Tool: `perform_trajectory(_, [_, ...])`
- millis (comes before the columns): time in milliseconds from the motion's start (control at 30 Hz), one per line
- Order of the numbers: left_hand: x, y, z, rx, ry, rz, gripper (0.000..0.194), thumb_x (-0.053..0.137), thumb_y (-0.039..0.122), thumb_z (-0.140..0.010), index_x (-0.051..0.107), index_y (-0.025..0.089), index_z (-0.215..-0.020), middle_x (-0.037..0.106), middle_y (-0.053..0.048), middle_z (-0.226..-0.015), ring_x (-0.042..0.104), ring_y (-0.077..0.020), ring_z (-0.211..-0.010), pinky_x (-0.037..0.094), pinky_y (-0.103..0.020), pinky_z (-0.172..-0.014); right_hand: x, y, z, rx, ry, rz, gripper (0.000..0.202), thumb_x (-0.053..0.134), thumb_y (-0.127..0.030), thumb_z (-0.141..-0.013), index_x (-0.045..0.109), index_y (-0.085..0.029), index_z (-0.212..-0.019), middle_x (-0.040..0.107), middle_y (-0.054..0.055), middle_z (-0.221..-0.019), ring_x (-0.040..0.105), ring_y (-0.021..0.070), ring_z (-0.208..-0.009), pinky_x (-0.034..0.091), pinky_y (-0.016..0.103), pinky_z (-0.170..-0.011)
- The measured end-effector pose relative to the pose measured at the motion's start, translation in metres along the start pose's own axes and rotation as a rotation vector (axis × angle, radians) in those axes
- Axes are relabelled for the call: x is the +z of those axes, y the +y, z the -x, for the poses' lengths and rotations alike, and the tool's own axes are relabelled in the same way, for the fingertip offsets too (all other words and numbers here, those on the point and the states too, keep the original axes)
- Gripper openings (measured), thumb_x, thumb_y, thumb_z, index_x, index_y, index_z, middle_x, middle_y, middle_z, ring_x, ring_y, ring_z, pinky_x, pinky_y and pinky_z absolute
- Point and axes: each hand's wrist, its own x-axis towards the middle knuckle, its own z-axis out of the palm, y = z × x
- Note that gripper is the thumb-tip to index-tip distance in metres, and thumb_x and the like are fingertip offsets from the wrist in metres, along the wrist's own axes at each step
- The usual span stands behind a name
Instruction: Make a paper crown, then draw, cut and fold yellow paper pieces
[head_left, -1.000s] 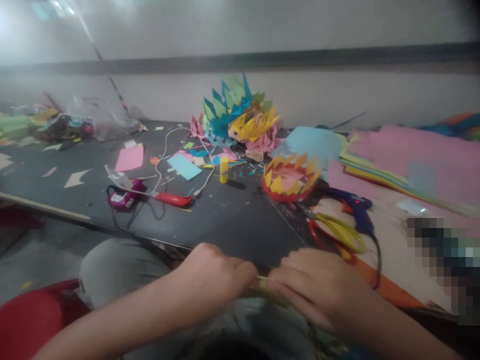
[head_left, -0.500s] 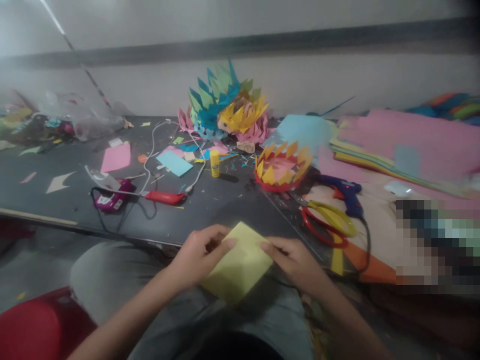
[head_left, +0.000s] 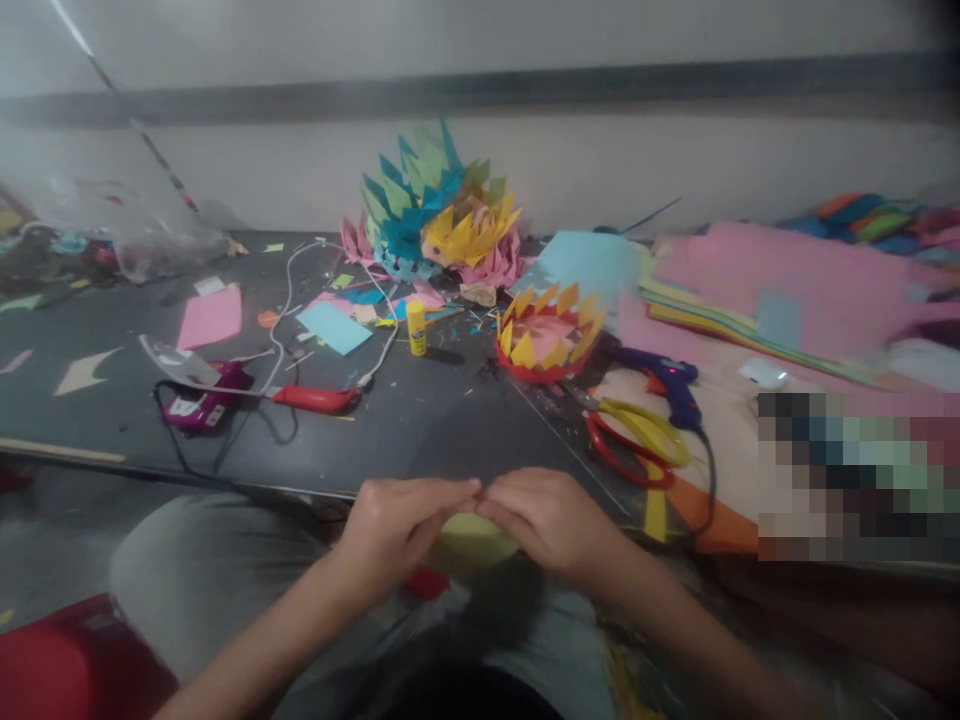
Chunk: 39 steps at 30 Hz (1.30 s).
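Observation:
Between my two hands, just off the table's front edge and above my lap, is a sheet of yellow paper (head_left: 474, 543), its far edge covered by my fingers. My left hand (head_left: 401, 520) grips it from the left, thumb below and fingers stretched across the top. From the right, my right hand (head_left: 546, 515) pinches the same sheet, and the fingertips of both hands meet at its far edge. The paper looks bent or folded over toward me; how exactly is hidden. Beyond the hands stands a yellow glue stick (head_left: 416, 328) upright.
To the right lie scissors (head_left: 634, 445) with red and yellow handles and a blue glue gun (head_left: 664, 380). A red-yellow paper crown (head_left: 551, 335) sits behind them. A corded purple device (head_left: 206, 398) and red-handled tool (head_left: 315, 399) are left. Stacked coloured paper (head_left: 795, 280) fills the far right.
The yellow sheet was spread out flat with a corner pointing away; now it is bent over. Both hands have come together at its far edge. The view has shifted slightly right.

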Motion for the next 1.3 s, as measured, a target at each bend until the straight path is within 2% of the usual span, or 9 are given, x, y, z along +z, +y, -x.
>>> perform_trajectory(267, [-0.043, -0.004, 0.003, -0.193, 0.274, -0.113, 0.023, 0.058, 0.015, -0.081, 0.07, 0.023, -0.099, 0.074, 0.0, -0.088, 0.071, -0.012, -0.071, 0.055, -0.016, -0.063, -0.011, 0.021, 0.044, 0.295, 0.049, -0.14, 0.044, 0.026, -0.042, -0.096, 0.057, -0.019, -0.073, 0.062, 0.003, -0.067, 0.058, 0.0138, -0.063, 0.041, 0.024, -0.058])
perform_trajectory(400, [-0.023, 0.001, 0.004, -0.224, 0.168, 0.043, 0.019, 0.058, 0.017, -0.082, 0.072, 0.021, -0.095, 0.074, -0.002, -0.086, 0.07, -0.0117, -0.072, 0.053, -0.015, -0.065, 0.007, 0.006, 0.047, 0.362, 0.048, -0.476, 0.033, 0.044, -0.047, -0.089, 0.06, -0.019, -0.096, 0.066, 0.003, -0.083, 0.061, 0.0153, -0.075, 0.045, 0.023, -0.065])
perform_trajectory(500, [-0.003, 0.004, 0.006, -0.382, 0.222, 0.151, 0.024, 0.059, 0.027, -0.082, 0.069, 0.019, -0.102, 0.074, -0.003, -0.082, 0.068, -0.0115, -0.065, 0.052, -0.017, -0.061, 0.025, -0.008, 0.04, 0.363, 0.018, -0.512, 0.04, 0.04, -0.043, -0.091, 0.058, -0.017, -0.066, 0.062, 0.0, -0.064, 0.057, 0.0133, -0.062, 0.042, 0.023, -0.06])
perform_trajectory(700, [0.012, -0.006, 0.017, -0.626, 0.105, 0.348, 0.036, 0.049, 0.043, -0.087, 0.066, 0.014, -0.099, 0.062, 0.0, -0.066, 0.052, -0.0088, -0.055, 0.04, -0.016, -0.049, 0.036, -0.006, 0.029, 0.625, 0.362, -0.611, 0.044, 0.044, -0.047, -0.086, 0.051, -0.017, -0.055, 0.051, -0.001, -0.048, 0.05, 0.012, -0.047, 0.038, 0.022, -0.047])
perform_trajectory(833, [0.017, -0.017, 0.021, -0.735, 0.151, 0.311, 0.038, 0.045, 0.044, -0.088, 0.066, 0.013, -0.086, 0.058, 0.001, -0.063, 0.05, -0.0096, -0.056, 0.039, -0.017, -0.05, 0.039, 0.0, 0.021, 0.631, 0.226, -0.889, 0.033, 0.053, -0.047, -0.081, 0.059, -0.015, -0.086, 0.058, 0.0, -0.061, 0.054, 0.0126, -0.055, 0.043, 0.022, -0.05])
perform_trajectory(933, [0.022, -0.023, 0.018, -0.765, 0.174, 0.267, 0.036, 0.041, 0.04, -0.09, 0.059, 0.014, -0.107, 0.066, -0.004, -0.083, 0.059, -0.0136, -0.07, 0.046, -0.021, -0.062, 0.042, 0.004, 0.016, 0.662, 0.234, -1.01, 0.057, 0.058, -0.044, -0.079, 0.041, -0.015, -0.126, 0.06, -0.001, -0.069, 0.056, 0.0127, -0.058, 0.047, 0.023, -0.053])
perform_trajectory(1067, [0.029, -0.029, 0.01, -0.779, 0.134, 0.135, 0.049, 0.039, 0.032, -0.092, 0.03, 0.016, -0.137, 0.065, -0.011, -0.108, 0.065, -0.0185, -0.089, 0.051, -0.03, -0.076, 0.04, 0.02, 0.013, 0.65, 0.33, -0.869, 0.068, 0.055, -0.042, -0.083, 0.024, -0.016, -0.138, 0.059, -0.001, -0.07, 0.056, 0.0125, -0.057, 0.049, 0.024, -0.053])
perform_trajectory(1167, [0.032, -0.034, 0.002, -0.676, 0.138, -0.075, 0.046, 0.04, 0.026, -0.091, 0.033, 0.017, -0.135, 0.052, -0.014, -0.128, 0.055, -0.0226, -0.114, 0.048, -0.035, -0.089, 0.035, 0.041, 0.01, 0.624, 0.351, -0.594, 0.057, 0.05, -0.041, -0.086, 0.033, -0.017, -0.135, 0.061, 0.001, -0.075, 0.059, 0.0134, -0.06, 0.052, 0.026, -0.058])
perform_trajectory(1300, [0.038, -0.034, -0.009, -0.596, 0.14, -0.275, 0.041, 0.037, 0.014, -0.09, 0.038, 0.02, -0.131, 0.043, -0.014, -0.135, 0.054, -0.0205, -0.114, 0.051, -0.032, -0.086, 0.03, 0.058, 0.001, 0.488, 0.427, -0.182, 0.038, 0.048, -0.035, -0.088, 0.051, -0.018, -0.121, 0.066, 0.007, -0.089, 0.065, 0.0172, -0.076, 0.055, 0.031, -0.071])
